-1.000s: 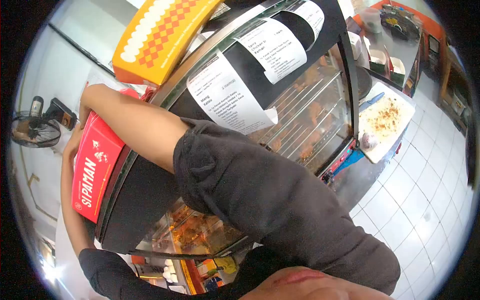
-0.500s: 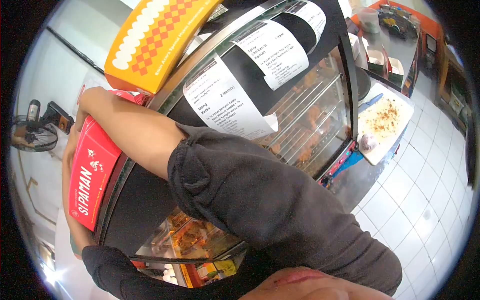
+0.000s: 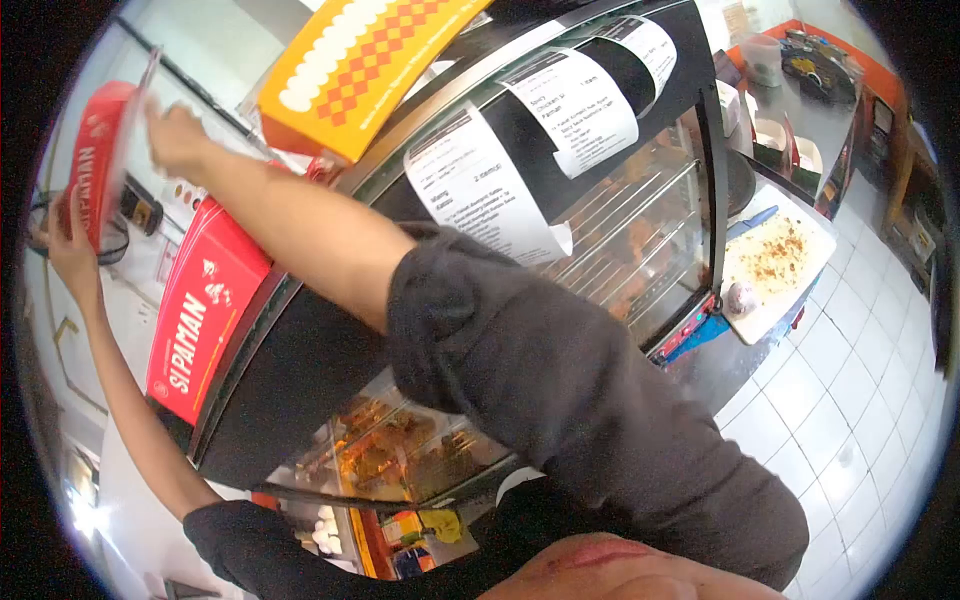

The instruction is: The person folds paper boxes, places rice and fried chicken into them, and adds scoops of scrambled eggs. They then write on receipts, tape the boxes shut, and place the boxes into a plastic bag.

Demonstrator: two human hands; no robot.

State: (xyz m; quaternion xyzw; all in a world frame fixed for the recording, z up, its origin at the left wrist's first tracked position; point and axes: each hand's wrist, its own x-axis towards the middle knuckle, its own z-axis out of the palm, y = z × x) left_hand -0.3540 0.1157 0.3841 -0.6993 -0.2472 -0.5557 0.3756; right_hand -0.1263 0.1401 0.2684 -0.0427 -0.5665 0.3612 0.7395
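Note:
In the head view, my left hand [image 3: 75,250] grips the lower end of a narrow red package [image 3: 98,160] lettered "SI PAMAN", raised at the upper left. Its outer edge is blurred. My right hand [image 3: 180,142] is just to the right of this package, above the counter display; motion smears its fingers, so their grip is unclear. Below it, a larger red "SI PAMAN" box [image 3: 205,315] rests on the black display case [image 3: 300,390]. A yellow and orange box [image 3: 365,70] lies to the right of my right hand.
Paper order slips [image 3: 485,180] hang on the dark panel. Fried food [image 3: 400,455] shows behind the glass. At the right are a white cutting board [image 3: 775,260] with crumbs and a blue-handled knife [image 3: 752,222], a metal counter [image 3: 815,100] and a tiled floor [image 3: 850,390].
My left hand has moved up and away from the larger red box and now holds the narrow red package. My right hand has shifted slightly upward. The whole view has shifted a little.

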